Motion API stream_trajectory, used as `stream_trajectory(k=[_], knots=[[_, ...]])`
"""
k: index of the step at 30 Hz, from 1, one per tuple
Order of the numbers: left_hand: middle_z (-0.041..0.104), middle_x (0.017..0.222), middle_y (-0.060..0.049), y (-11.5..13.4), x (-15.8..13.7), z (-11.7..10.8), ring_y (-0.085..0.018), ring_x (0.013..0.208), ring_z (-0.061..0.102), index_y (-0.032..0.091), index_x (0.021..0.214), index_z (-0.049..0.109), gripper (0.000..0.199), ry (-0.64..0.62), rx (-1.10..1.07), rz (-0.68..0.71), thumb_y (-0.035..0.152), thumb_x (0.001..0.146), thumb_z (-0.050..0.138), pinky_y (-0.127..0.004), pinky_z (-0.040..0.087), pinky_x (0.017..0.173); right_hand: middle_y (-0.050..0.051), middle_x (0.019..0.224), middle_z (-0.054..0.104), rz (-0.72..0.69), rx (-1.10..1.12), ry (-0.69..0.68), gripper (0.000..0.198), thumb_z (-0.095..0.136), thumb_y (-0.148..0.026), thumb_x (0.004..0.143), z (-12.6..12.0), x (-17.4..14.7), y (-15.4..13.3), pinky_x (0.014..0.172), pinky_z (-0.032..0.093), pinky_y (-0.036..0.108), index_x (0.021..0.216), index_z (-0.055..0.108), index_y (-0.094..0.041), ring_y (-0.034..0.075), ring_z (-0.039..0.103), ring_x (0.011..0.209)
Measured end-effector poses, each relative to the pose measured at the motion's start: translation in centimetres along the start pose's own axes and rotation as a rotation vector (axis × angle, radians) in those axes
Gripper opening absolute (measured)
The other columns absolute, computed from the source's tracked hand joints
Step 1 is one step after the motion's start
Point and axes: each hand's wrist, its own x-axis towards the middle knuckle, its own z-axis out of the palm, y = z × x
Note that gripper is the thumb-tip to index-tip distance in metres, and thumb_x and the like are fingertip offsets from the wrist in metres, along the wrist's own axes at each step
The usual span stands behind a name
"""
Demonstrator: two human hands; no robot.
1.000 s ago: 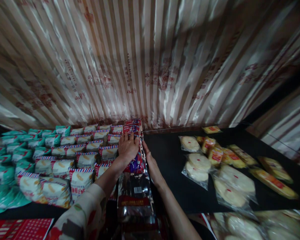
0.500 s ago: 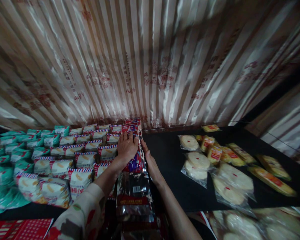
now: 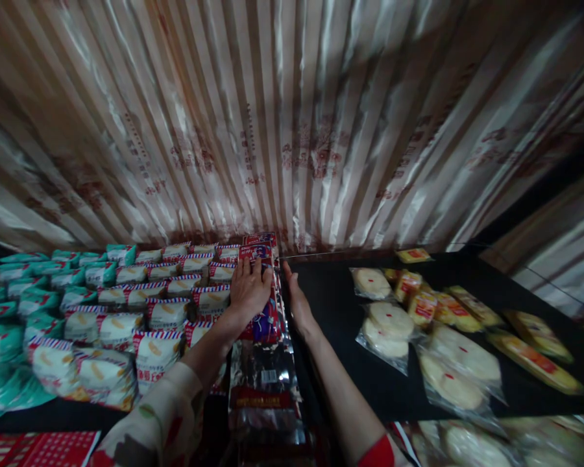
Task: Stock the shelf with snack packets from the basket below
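My left hand [image 3: 249,287] lies flat, fingers stretched forward, on a red and purple snack packet [image 3: 267,321] in the middle of the black table. Behind it, another red packet [image 3: 260,241] shows at the far end of the row. My right hand [image 3: 298,299] stands on edge just right of the row, fingers extended, a small gap between it and the packets. Nearer to me in the same row lies a dark shiny packet [image 3: 263,366] with a barcode label.
Rows of white snack bags [image 3: 163,353] with striped tops stand left, beside teal bags [image 3: 39,301]. On the right lie round flat breads in clear wrap [image 3: 389,321] and yellow packets [image 3: 457,311]. A striped, printed sheet [image 3: 292,130] hangs behind the black table [image 3: 326,285].
My right hand has come away from the packets' right side, opening a small gap. The left hand stays flat on the packet. The view has shifted slightly.
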Motion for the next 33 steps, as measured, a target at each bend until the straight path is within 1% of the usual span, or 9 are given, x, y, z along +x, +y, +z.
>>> stream_trajectory(k=[5, 9, 12, 16, 21, 23, 25, 29, 33], knots=[[0.037, 0.144, -0.017, 0.0, 0.0, 0.2, -0.027, 0.137, 0.026, 0.013, 0.138, 0.04, 0.056, -0.019, 0.0, -0.009, 0.043, 0.095, 0.022, -0.043, 0.02, 0.112, -0.007, 0.141, 0.042, 0.065, -0.041, -0.011, 0.066, 0.032, -0.072, 0.082, 0.3, 2.0, -1.0, 0.115, 0.016, 0.043, 0.135, 0.043, -0.035, 0.022, 0.031, 0.136], [0.038, 0.144, -0.016, 0.0, 0.0, 0.3, -0.028, 0.137, 0.027, 0.013, 0.138, 0.039, 0.055, -0.017, -0.002, -0.008, 0.043, 0.095, 0.024, -0.043, 0.019, 0.112, -0.004, 0.143, 0.04, 0.07, -0.064, -0.013, 0.07, 0.033, -0.072, 0.081, 0.4, 2.3, -1.0, 0.115, 0.015, 0.041, 0.136, 0.042, -0.031, 0.02, 0.029, 0.137], [0.036, 0.145, -0.017, 0.0, 0.0, 0.2, -0.028, 0.137, 0.026, 0.012, 0.139, 0.039, 0.056, -0.015, -0.016, -0.018, 0.042, 0.095, 0.024, -0.042, 0.019, 0.113, -0.005, 0.145, 0.038, 0.046, -0.043, 0.004, 0.069, 0.035, -0.071, 0.082, 0.5, 2.0, -0.9, 0.116, 0.014, 0.041, 0.137, 0.04, -0.031, 0.019, 0.025, 0.138], [0.034, 0.147, -0.014, 0.1, -0.1, -0.3, -0.027, 0.138, 0.023, 0.012, 0.14, 0.037, 0.055, -0.016, -0.037, -0.014, 0.042, 0.095, 0.024, -0.041, 0.017, 0.114, -0.006, 0.146, 0.036, 0.022, -0.022, 0.035, 0.067, 0.031, -0.07, 0.084, 0.2, -0.1, -1.0, 0.116, 0.014, 0.042, 0.139, 0.037, -0.032, 0.019, 0.023, 0.139], [0.033, 0.147, -0.014, -0.1, -0.4, -1.1, -0.026, 0.139, 0.023, 0.011, 0.139, 0.037, 0.055, -0.02, -0.066, -0.024, 0.042, 0.096, 0.023, -0.042, 0.018, 0.114, -0.004, 0.15, 0.028, 0.085, -0.051, 0.068, 0.072, 0.025, -0.072, 0.083, -0.7, -5.0, -1.3, 0.116, 0.011, 0.043, 0.14, 0.035, -0.03, 0.021, 0.02, 0.14], [0.033, 0.147, -0.013, -0.1, -0.6, -1.3, -0.026, 0.139, 0.023, 0.012, 0.139, 0.037, 0.056, -0.022, -0.078, -0.023, 0.042, 0.095, 0.022, -0.041, 0.019, 0.113, -0.004, 0.15, 0.026, 0.099, -0.069, 0.06, 0.072, 0.024, -0.072, 0.084, -0.8, -6.7, -1.6, 0.116, 0.011, 0.043, 0.141, 0.034, -0.03, 0.021, 0.019, 0.14], [0.033, 0.147, -0.013, 0.0, -1.0, -1.5, -0.025, 0.139, 0.022, 0.012, 0.14, 0.037, 0.055, -0.027, -0.094, -0.015, 0.042, 0.096, 0.022, -0.04, 0.019, 0.114, -0.004, 0.149, 0.03, 0.102, -0.089, 0.021, 0.072, 0.024, -0.072, 0.083, -0.5, -8.0, -1.8, 0.116, 0.013, 0.043, 0.141, 0.033, -0.031, 0.021, 0.02, 0.14], [0.034, 0.147, -0.014, 0.6, -1.9, -1.5, -0.026, 0.139, 0.023, 0.011, 0.139, 0.037, 0.053, -0.02, -0.112, 0.02, 0.039, 0.096, 0.023, -0.042, 0.018, 0.114, -0.005, 0.143, 0.042, 0.111, -0.125, -0.044, 0.073, 0.025, -0.075, 0.081, 0.5, -8.8, -1.9, 0.115, 0.018, 0.045, 0.139, 0.037, -0.034, 0.023, 0.025, 0.138], [0.035, 0.146, -0.015, 1.2, -2.4, -1.2, -0.025, 0.138, 0.024, 0.009, 0.138, 0.038, 0.052, -0.01, -0.12, 0.025, 0.037, 0.096, 0.025, -0.041, 0.019, 0.114, -0.004, 0.143, 0.041, 0.087, -0.166, 0.019, 0.072, 0.029, -0.075, 0.08, 0.6, -8.6, -1.9, 0.115, 0.016, 0.046, 0.138, 0.039, -0.032, 0.023, 0.023, 0.139]])
